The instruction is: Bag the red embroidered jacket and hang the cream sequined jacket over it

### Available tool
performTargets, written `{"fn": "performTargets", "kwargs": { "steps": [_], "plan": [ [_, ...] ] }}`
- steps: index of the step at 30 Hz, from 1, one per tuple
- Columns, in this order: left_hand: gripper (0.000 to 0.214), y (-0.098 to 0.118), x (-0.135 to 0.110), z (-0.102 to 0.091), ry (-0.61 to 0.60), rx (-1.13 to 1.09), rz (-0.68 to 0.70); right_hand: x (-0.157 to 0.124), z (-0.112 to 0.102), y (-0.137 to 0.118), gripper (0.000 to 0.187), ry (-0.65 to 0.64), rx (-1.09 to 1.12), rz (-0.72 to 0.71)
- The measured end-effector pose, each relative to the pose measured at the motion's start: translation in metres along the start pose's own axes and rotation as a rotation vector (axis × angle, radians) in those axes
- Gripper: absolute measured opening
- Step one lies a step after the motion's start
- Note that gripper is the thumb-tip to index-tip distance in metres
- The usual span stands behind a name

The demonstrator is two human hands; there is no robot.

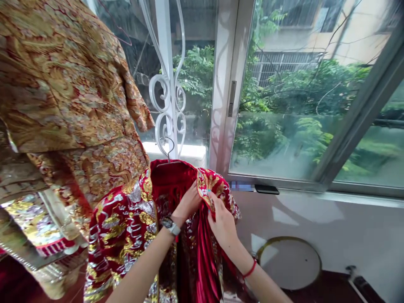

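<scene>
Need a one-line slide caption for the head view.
Left hand and right hand at the front edge of a red embroidered jacket on a hanger, beside a gold garment.

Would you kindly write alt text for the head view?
A person's left hand and right hand touch the open front edge of a red jacket, patterned in gold and silver, on a hanger. A gold-patterned garment fills the upper left, and a window behind shows green foliage.

Ahead of you, grey-framed sliding windows [284, 153] let in bright daylight, with green foliage [315, 90] and a pale building [362, 38] outside. White scrolled ironwork [164, 42] stands to their left. Below, sunlit patches mark your white wall [353, 235]; the dark, reddish surface [331, 286] beneath is probably floor.
</scene>
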State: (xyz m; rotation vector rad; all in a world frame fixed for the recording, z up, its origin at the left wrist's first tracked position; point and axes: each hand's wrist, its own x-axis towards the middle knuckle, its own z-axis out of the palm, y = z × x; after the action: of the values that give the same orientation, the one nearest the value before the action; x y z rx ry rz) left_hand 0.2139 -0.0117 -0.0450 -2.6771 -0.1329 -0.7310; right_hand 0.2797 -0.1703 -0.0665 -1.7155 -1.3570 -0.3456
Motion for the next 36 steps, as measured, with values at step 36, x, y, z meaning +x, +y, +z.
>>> {"fn": "performTargets", "kwargs": {
  "steps": [36],
  "plan": [
    [0.052, 0.063, -0.110, -0.051, 0.357, -0.135, -0.938, 0.030, 0.057, 0.018, 0.052, -0.283, 0.350, -0.233]
  ]
}}
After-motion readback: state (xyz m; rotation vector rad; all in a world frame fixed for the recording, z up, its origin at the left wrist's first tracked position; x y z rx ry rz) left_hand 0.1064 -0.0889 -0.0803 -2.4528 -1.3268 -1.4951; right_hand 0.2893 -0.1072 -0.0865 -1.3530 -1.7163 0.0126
